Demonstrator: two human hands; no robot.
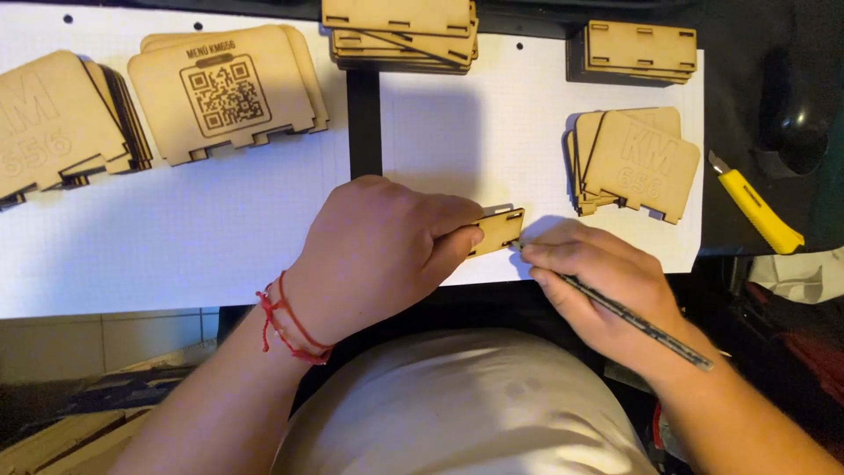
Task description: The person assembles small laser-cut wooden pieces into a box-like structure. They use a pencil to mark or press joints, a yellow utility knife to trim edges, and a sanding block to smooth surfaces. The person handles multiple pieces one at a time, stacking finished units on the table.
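My left hand (378,251) grips a small slotted wooden piece (498,230) near the front edge of the white sheet; most of the piece is hidden under my fingers. My right hand (598,277) holds a thin dark tool (642,324) like a pencil, its tip touching the right end of the wooden piece. A red string bracelet (286,325) is around my left wrist.
Stacks of laser-cut wooden panels lie around: engraved ones at far left (53,123), code-engraved ones (224,92), slotted strips at top centre (400,31) and top right (637,48), engraved panels at right (633,163). A yellow utility knife (756,207) lies on the dark surface at right.
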